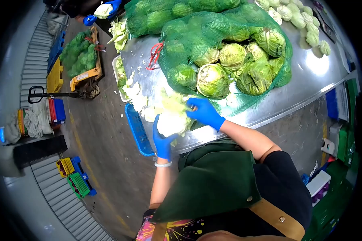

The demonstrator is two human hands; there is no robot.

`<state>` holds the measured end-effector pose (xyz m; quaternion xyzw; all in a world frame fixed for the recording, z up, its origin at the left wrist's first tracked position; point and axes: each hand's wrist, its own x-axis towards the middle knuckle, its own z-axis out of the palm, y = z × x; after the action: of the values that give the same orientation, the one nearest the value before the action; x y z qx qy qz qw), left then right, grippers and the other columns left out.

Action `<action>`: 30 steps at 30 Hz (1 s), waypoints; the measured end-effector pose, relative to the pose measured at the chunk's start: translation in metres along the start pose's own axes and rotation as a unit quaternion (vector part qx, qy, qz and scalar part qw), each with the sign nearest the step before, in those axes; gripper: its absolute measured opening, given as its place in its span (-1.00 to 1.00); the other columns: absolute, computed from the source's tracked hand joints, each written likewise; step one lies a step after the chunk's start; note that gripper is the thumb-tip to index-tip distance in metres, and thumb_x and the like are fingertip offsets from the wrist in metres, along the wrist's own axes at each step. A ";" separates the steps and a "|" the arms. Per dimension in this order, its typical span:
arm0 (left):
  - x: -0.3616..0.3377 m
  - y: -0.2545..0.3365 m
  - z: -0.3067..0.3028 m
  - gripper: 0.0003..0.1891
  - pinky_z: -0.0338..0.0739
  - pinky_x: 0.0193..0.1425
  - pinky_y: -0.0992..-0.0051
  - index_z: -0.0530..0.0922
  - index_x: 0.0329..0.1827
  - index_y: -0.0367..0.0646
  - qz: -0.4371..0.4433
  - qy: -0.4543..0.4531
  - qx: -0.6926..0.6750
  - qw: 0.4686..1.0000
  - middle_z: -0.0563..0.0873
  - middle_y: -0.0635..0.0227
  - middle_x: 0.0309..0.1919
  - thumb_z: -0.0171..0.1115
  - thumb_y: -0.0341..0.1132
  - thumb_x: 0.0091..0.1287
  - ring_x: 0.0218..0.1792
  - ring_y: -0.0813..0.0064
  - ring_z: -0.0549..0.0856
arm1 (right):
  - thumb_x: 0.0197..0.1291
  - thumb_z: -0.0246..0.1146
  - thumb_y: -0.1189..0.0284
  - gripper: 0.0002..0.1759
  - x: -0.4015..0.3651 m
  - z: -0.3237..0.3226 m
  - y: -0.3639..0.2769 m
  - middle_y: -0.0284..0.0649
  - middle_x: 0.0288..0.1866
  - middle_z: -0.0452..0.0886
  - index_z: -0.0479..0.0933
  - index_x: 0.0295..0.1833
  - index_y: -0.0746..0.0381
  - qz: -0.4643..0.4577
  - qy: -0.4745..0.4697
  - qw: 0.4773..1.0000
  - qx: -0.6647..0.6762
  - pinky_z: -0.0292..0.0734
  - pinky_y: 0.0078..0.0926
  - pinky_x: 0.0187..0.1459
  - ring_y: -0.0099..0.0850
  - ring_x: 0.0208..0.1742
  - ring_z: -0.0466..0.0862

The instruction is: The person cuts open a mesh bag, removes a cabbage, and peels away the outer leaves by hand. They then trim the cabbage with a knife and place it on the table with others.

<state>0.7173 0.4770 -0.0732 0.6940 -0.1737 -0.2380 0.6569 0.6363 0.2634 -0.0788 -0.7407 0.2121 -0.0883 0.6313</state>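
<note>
My left hand (163, 140), in a blue glove, is closed around the lower left side of a pale cabbage (173, 121) at the table's near edge. Loose light-green outer leaves (173, 101) lie against the top of that cabbage. On its upper right, my right hand (204, 112), also gloved in blue, is closed beside the leaves. A small orange-brown piece shows at its fingers; what it belongs to is hidden. Just beyond, a green mesh sack (177, 46) lies open, with several untrimmed cabbages (213, 81) in its mouth.
The metal table (305, 88) carries another full sack (149, 16) and several trimmed cabbages (297, 20). A blue crate (138, 130) and a white tub (120, 78) stand along its left edge. Another person's gloved hand (114, 6) holds a cabbage. A pallet jack (56, 94) stands left.
</note>
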 end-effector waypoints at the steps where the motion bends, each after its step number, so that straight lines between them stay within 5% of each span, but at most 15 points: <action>1: -0.002 0.000 0.000 0.04 0.34 0.51 0.24 0.18 0.55 -0.26 -0.020 -0.001 -0.074 0.997 0.41 0.15 0.42 0.58 -0.35 -0.04 0.41 0.22 0.43 | 0.03 0.42 0.15 -0.46 0.005 -0.005 0.018 -0.08 -0.29 0.69 0.58 0.08 0.22 0.067 0.026 0.992 0.101 0.59 -0.23 -0.22 -0.14 -0.33 0.70; 3: -0.013 -0.002 -0.005 0.03 0.31 0.54 0.23 0.17 0.56 -0.26 -0.043 0.000 -0.147 0.988 0.40 0.14 0.43 0.55 -0.24 0.01 0.43 0.18 0.42 | 0.04 0.42 0.15 -0.53 0.021 -0.029 0.051 -0.08 -0.31 0.71 0.59 -0.01 0.21 0.020 0.033 0.992 -0.119 0.61 -0.19 -0.23 -0.06 -0.31 0.71; 5: -0.018 -0.009 -0.016 0.00 0.27 0.56 0.18 0.14 0.57 -0.25 -0.126 -0.034 -0.306 0.943 0.37 0.12 0.46 0.44 -0.01 0.12 0.46 0.12 0.38 | 0.06 0.43 0.07 -0.44 0.014 -0.038 0.057 -0.04 -0.12 0.72 0.59 0.09 0.19 0.014 -0.011 0.969 -0.247 0.61 -0.22 -0.12 -0.06 -0.17 0.72; 6: -0.018 -0.009 -0.015 -0.13 0.30 0.51 -0.05 0.19 0.58 -0.06 -0.135 -0.023 -0.348 0.927 0.35 0.20 0.50 0.33 0.05 0.24 0.49 0.08 0.34 | 0.05 0.44 0.03 -0.35 0.011 -0.030 0.053 -0.04 -0.01 0.70 0.57 0.17 0.20 -0.031 0.032 0.976 -0.213 0.60 -0.24 -0.06 -0.10 -0.11 0.71; 7: -0.018 0.001 -0.010 -0.13 0.30 0.51 -0.05 0.19 0.58 -0.06 -0.140 -0.021 -0.345 0.928 0.35 0.20 0.50 0.33 0.05 0.24 0.49 0.08 0.34 | 0.05 0.45 -0.02 -0.27 0.004 -0.020 0.034 -0.05 0.09 0.68 0.55 0.24 0.20 -0.071 0.072 0.979 -0.176 0.59 -0.27 0.00 -0.15 -0.06 0.70; 8: -0.016 0.011 -0.004 -0.18 0.31 0.48 -0.10 0.20 0.57 -0.04 -0.156 -0.023 -0.396 0.905 0.32 0.18 0.51 0.25 0.10 0.30 0.48 0.05 0.34 | 0.07 0.46 -0.03 -0.17 0.002 -0.020 0.015 -0.09 0.23 0.62 0.47 0.35 0.22 0.012 -0.011 0.999 -0.050 0.56 -0.35 0.08 -0.24 0.01 0.68; 11: 0.006 0.051 0.028 -0.26 0.34 0.44 -0.14 0.22 0.56 -0.01 -0.182 -0.038 -0.483 0.856 0.30 0.15 0.51 0.10 0.16 0.41 0.47 -0.01 0.34 | 0.05 0.53 0.17 -0.25 -0.005 -0.008 -0.040 -0.20 0.15 0.65 0.49 0.36 0.14 -0.082 -0.079 0.986 0.122 0.56 -0.47 0.00 -0.44 -0.05 0.64; 13: 0.010 0.057 0.036 -0.29 0.37 0.42 -0.13 0.22 0.56 0.01 -0.196 -0.051 -0.513 0.834 0.30 0.15 0.51 0.04 0.17 0.45 0.46 -0.04 0.35 | 0.04 0.54 0.23 -0.28 -0.005 0.001 -0.041 -0.24 0.14 0.65 0.51 0.34 0.13 -0.133 -0.064 0.985 0.093 0.55 -0.49 -0.03 -0.49 -0.06 0.62; 15: 0.012 0.052 0.037 -0.21 0.15 0.52 -0.19 0.14 0.59 -0.07 -0.225 -0.019 -0.569 0.791 0.22 0.12 0.54 -0.01 0.23 0.44 0.52 0.02 0.21 | 0.03 0.54 0.28 -0.31 -0.001 0.006 -0.028 -0.28 0.14 0.64 0.52 0.32 0.11 -0.185 -0.049 0.980 0.061 0.55 -0.51 -0.05 -0.54 -0.06 0.59; 19: 0.010 0.079 0.051 -0.21 0.15 0.54 -0.14 0.12 0.60 -0.07 -0.220 0.049 -0.453 0.862 0.23 0.10 0.53 -0.02 0.23 0.45 0.53 0.04 0.19 | 0.06 0.54 0.35 -0.46 -0.009 -0.016 -0.041 -0.29 0.17 0.61 0.59 0.18 0.15 0.002 -0.066 0.985 0.162 0.54 -0.47 0.07 -0.45 0.12 0.62; 22: 0.008 0.062 0.041 -0.20 0.18 0.54 -0.10 0.09 0.60 -0.07 -0.220 0.001 -0.454 0.863 0.21 0.08 0.53 -0.03 0.23 0.46 0.52 0.04 0.21 | 0.01 0.56 0.29 -0.52 -0.009 -0.015 -0.057 -0.31 0.07 0.62 0.60 0.05 0.13 -0.214 -0.027 0.976 0.040 0.53 -0.46 -0.06 -0.42 -0.02 0.61; 24: 0.007 0.049 0.035 -0.25 0.38 0.42 -0.05 0.17 0.58 -0.04 -0.233 -0.027 -0.461 0.856 0.34 0.09 0.48 0.05 0.17 0.44 0.44 0.07 0.39 | 0.01 0.55 0.28 -0.53 -0.001 -0.019 -0.048 -0.30 0.04 0.63 0.59 0.03 0.14 -0.205 -0.050 0.978 0.013 0.53 -0.44 -0.07 -0.40 -0.06 0.61; 26: 0.005 0.025 0.026 -0.23 0.36 0.44 -0.07 0.15 0.59 -0.05 -0.252 -0.027 -0.449 0.857 0.32 0.08 0.49 0.03 0.19 0.44 0.45 0.05 0.37 | 0.05 0.52 0.27 -0.62 0.006 -0.030 -0.052 -0.28 -0.16 0.65 0.59 -0.07 0.17 -0.127 -0.113 0.985 0.041 0.53 -0.42 -0.12 -0.37 -0.17 0.62; 30: 0.000 0.023 0.035 -0.20 0.31 0.48 -0.09 0.13 0.60 -0.08 -0.288 -0.028 -0.422 0.859 0.29 0.08 0.52 -0.03 0.23 0.45 0.48 0.02 0.34 | 0.05 0.53 0.34 -0.71 0.013 -0.041 -0.033 -0.30 -0.27 0.67 0.62 -0.19 0.23 -0.146 -0.191 0.970 -0.034 0.52 -0.44 -0.15 -0.49 -0.25 0.60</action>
<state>0.6991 0.4461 -0.0509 0.3626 0.1325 -0.4866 0.7837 0.6380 0.2246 -0.0404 -0.7880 -0.0204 -0.0292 0.6146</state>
